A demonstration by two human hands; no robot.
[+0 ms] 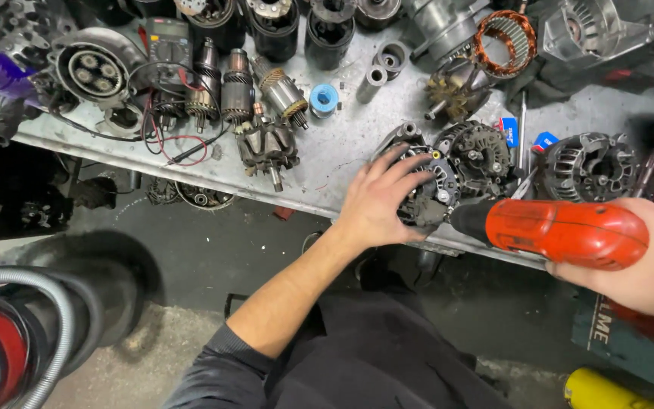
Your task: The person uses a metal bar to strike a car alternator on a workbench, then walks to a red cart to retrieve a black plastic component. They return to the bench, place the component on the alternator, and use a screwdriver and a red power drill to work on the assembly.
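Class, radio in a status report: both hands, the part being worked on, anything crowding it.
Left hand flat on black alternator. Right hand gripping red power drill, nose at alternator. Second alternator crowds behind.

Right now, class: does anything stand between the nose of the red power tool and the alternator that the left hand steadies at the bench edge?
Nothing visible does. The left hand lies on the alternator's near left side, while the red power tool, held in the right hand, comes in from the right, its dark nose right at the housing.
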